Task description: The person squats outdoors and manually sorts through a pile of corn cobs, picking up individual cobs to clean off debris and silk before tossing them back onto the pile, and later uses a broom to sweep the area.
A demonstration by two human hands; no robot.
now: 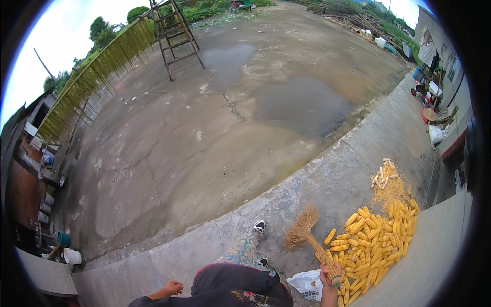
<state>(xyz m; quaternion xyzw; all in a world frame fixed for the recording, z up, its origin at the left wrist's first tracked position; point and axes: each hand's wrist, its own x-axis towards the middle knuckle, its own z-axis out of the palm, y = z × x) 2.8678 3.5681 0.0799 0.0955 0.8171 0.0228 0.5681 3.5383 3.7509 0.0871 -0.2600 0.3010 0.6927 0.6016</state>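
Observation:
My right hand [327, 275] grips the bound handle of a short straw broom [302, 230]. Its splayed bristles point away from me, over the concrete ledge. Right beside that hand lies a large heap of yellow corn cobs [368, 245], partly behind the broom handle. Below the broom, a white plastic bag [308, 284] with printing lies close to my feet, partly hidden by my wrist. My left hand [173, 288] hangs at my other side over the ledge, fingers curled in, with nothing seen in it.
Past the heap are loose corn kernels [389, 192] and stripped cobs [379, 178]. The concrete ledge [284, 192] drops to a yard with puddles [301, 103]. A wooden ladder stand [176, 34] rises beyond, near a hanging row of green strips [103, 65]. A white bucket [72, 256] stands left.

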